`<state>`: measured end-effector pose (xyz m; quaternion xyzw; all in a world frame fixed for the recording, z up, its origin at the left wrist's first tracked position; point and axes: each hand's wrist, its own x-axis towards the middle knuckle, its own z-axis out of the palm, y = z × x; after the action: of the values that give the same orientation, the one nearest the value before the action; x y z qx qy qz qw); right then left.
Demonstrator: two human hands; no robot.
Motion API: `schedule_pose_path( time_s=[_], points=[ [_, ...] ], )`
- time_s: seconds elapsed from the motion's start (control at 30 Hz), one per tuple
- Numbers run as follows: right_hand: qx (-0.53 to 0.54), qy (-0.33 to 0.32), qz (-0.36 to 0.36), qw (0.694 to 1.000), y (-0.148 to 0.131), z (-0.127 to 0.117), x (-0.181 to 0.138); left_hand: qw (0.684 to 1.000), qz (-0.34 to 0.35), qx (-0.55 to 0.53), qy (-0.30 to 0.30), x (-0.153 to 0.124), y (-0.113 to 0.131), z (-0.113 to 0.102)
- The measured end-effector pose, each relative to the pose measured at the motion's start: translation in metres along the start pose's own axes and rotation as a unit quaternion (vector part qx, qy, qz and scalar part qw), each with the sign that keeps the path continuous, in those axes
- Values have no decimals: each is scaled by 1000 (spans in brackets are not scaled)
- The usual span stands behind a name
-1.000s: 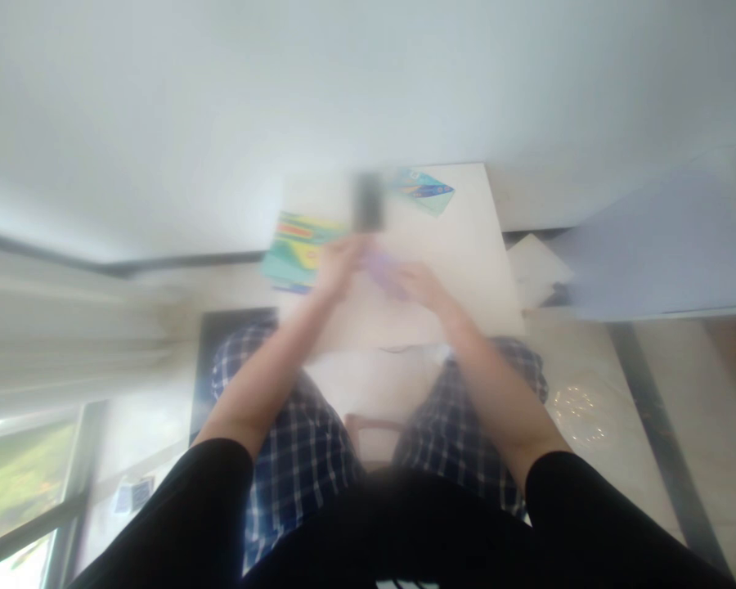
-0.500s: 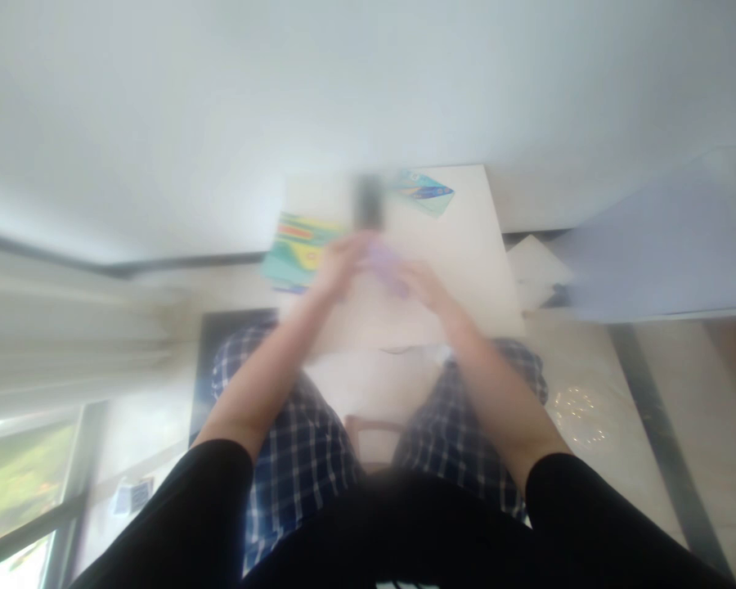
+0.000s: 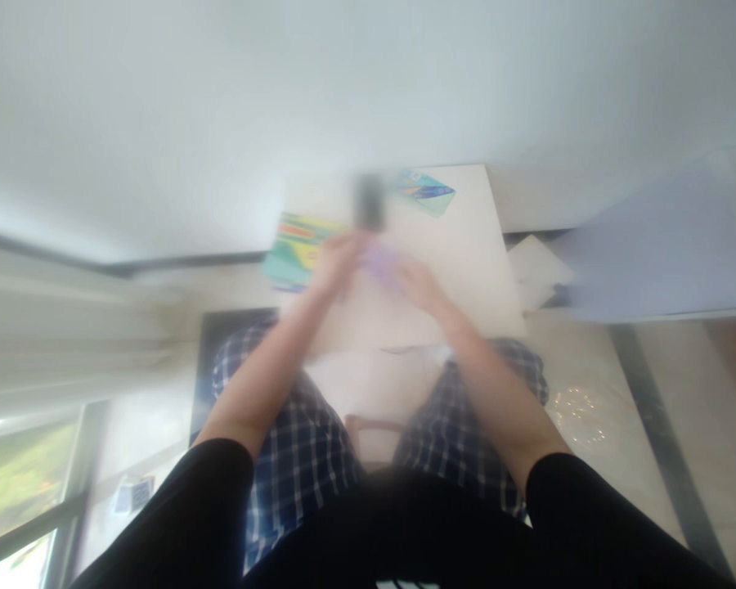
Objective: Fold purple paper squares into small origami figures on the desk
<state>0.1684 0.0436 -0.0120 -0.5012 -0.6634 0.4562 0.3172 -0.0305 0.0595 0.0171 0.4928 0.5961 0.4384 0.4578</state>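
The left hand (image 3: 338,258) was at the left end of a purple piece (image 3: 381,266), with its fingers bent toward it. The right hand (image 3: 422,285) was at the right end of the same piece, slightly nearer to the body. Both hands seemed to touch it, but this part was blurred, so I could not tell how far each hand was open, or whether it really gripped the piece or only rested on it. The purple piece was above the white table (image 3: 478,270) or lay on it; this also I could not tell.

Just beyond the purple piece there was a dark object (image 3: 369,203), too blurred to name. To the left of the purple piece, a yellow and green packet (image 3: 300,245) lay flat, partly behind the left hand. Beyond the purple piece and to its right lay a blue and teal packet (image 3: 428,191), pointing to the right. On the near side of the purple piece, below the table's edge, were the person's legs in checked trousers (image 3: 307,442).
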Motion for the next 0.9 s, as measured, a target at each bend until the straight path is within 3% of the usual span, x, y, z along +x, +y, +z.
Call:
schedule_pose_path(
  time_s=[0.27, 0.53, 0.9],
  points=[
    [-26, 30, -38, 998, 1, 0, 1, 998, -11, -43, -40, -9, 11, 2],
    [65, 103, -51, 991, -19, -7, -1, 980, 81, -44, -178, -7, -5, 8],
    [81, 81, -23, 993, -28, -15, -2, 971, 92, -30, -218, -6, -11, 9]
  ],
)
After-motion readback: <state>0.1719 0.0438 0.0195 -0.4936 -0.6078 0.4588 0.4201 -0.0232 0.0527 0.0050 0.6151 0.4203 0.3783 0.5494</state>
